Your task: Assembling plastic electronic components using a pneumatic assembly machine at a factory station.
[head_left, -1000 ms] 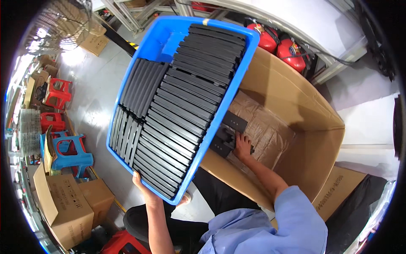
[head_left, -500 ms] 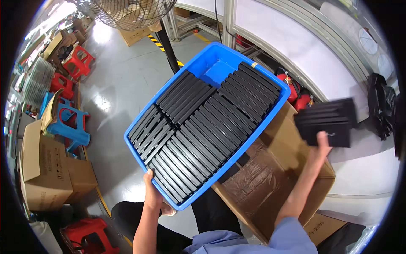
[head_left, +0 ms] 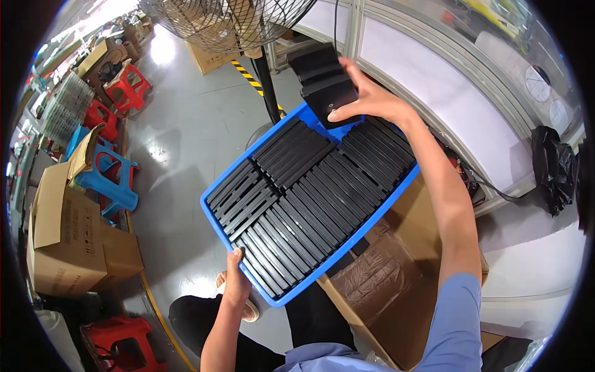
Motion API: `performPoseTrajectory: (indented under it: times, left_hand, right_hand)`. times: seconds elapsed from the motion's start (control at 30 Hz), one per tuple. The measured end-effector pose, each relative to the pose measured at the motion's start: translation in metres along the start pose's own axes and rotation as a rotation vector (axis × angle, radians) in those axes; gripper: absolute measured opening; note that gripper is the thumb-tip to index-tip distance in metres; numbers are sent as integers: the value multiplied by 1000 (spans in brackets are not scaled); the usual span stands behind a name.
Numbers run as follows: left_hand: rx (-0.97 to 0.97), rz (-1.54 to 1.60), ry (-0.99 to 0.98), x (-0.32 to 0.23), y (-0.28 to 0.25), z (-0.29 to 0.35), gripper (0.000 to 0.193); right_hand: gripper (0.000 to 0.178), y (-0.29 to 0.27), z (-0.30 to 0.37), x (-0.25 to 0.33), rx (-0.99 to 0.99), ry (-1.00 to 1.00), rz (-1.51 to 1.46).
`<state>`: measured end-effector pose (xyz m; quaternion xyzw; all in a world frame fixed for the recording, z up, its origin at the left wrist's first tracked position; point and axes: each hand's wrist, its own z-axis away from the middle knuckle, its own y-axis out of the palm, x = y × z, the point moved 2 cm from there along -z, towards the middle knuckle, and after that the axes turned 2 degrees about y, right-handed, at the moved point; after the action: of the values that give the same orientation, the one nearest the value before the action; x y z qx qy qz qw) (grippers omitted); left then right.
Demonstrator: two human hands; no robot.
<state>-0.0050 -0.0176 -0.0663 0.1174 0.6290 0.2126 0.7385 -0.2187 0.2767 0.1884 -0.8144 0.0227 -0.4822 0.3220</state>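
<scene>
A blue plastic tub, tilted, holds rows of flat black plastic pieces standing on edge side by side. My left hand grips the tub's near left rim, thumb over the edge. Over the tub's far corner, my right hand is closed round a stack of black pieces, with the thumb on the near face and the fingers behind the right side. The stack hides most of the bare blue floor at that end.
Below the tub's right side stands an open cardboard box with brown wrapping inside. A caged fan on a black pole is just beyond the tub. Stools and cartons line the left, and a white-panelled frame runs along the right.
My right hand has carried the black stack from above the cardboard box, leftward and away from me, to the tub's far end. The left hand keeps its grip on the rim.
</scene>
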Motion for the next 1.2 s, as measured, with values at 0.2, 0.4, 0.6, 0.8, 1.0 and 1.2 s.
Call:
performPoseTrajectory:
  times: [0.2,0.4,0.6,0.8,1.0,1.2]
  left_hand:
    - [-36,3,-3,4,-9,-2,74]
    - [-11,4,27,-1,-3,-1,73]
    - [-11,-2,3,3,-12,-1,76]
    - [1,-7,11,-1,-6,-3,80]
    - [-16,77,-28,-3,1,-3,74]
    - [-5,55,11,-12,-2,-3,74]
  right_hand:
    - [102,6,-19,-47,526,318,99]
    - [105,4,-26,-61,544,388,193]
    - [107,3,-17,-59,418,269,296]
    - [98,27,-28,-23,165,77,304]
    - [88,43,-71,-49,118,200,250]
    - [110,22,-44,-41,269,103,369]
